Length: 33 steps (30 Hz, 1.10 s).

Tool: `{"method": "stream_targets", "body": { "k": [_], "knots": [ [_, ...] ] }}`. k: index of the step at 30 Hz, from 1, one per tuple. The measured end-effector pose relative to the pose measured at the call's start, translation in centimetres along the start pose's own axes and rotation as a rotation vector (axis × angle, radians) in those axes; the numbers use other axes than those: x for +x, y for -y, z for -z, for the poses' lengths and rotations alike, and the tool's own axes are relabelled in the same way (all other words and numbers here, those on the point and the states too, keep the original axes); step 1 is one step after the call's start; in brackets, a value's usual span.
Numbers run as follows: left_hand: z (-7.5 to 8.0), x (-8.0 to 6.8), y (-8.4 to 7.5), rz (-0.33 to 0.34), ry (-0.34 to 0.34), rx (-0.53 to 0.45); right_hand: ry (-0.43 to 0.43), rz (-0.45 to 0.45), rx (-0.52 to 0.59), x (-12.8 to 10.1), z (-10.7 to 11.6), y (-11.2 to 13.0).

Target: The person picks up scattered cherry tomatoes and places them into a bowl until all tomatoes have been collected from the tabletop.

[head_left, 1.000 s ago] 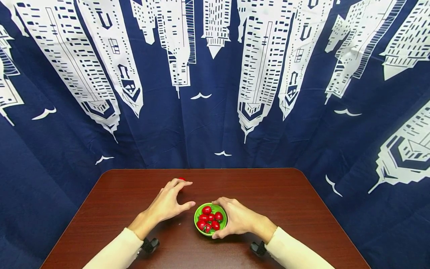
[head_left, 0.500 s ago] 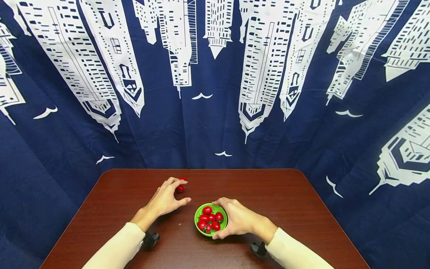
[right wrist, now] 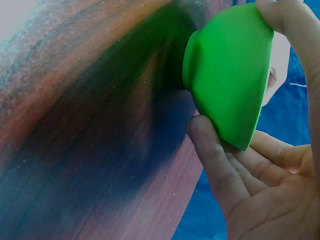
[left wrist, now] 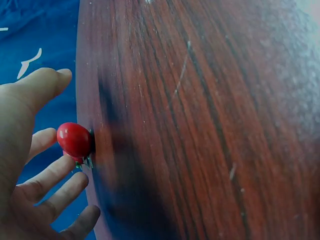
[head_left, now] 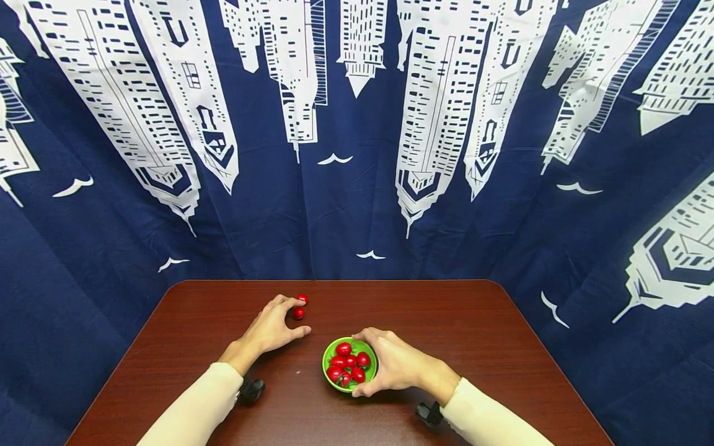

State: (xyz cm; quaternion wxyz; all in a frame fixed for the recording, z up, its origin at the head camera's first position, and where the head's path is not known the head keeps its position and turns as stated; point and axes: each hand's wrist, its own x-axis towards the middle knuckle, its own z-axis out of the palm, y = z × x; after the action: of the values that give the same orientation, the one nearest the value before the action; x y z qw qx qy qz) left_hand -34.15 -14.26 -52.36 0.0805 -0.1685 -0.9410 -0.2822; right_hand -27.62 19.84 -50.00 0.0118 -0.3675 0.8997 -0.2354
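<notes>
On the dark wooden table [head_left: 457,322], my right hand [head_left: 370,364] grips a small green bowl [head_left: 351,344] holding several red cherry tomatoes [head_left: 347,362]. In the right wrist view its fingers [right wrist: 212,160] and thumb curl round the green bowl [right wrist: 227,70] from the outside. My left hand [head_left: 302,321] lies to the bowl's far left, fingers arched over a loose cherry tomato [head_left: 299,313]. In the left wrist view the fingertips [left wrist: 62,167] touch that tomato [left wrist: 74,140] while the thumb stays apart from it. A second loose tomato [head_left: 302,298] sits just beyond.
A blue curtain [head_left: 346,204] printed with white buildings hangs right behind the table's far edge and round both sides. Black wrist mounts [head_left: 251,390] show under both cream sleeves.
My left hand has drawn back towards the left and lowered its fingers onto a loose tomato, which now shows beside the fingertips. The right hand and bowl have stayed put.
</notes>
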Motion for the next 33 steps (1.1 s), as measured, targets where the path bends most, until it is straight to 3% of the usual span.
{"method": "stream_targets", "body": {
  "k": [12,19,33],
  "knots": [
    [-0.18,0.51,0.58,-0.109,-0.015,-0.063,-0.006,0.006,-0.006,0.04,0.03,0.05],
    [-0.12,0.64,1.01,-0.109,-0.002,-0.110,-0.002,0.006,-0.002,-0.01,-0.02,-0.02],
    [0.08,0.45,0.71,-0.104,-0.021,-0.112,0.008,-0.002,0.013,-0.01,-0.08,0.05]
  ]
}}
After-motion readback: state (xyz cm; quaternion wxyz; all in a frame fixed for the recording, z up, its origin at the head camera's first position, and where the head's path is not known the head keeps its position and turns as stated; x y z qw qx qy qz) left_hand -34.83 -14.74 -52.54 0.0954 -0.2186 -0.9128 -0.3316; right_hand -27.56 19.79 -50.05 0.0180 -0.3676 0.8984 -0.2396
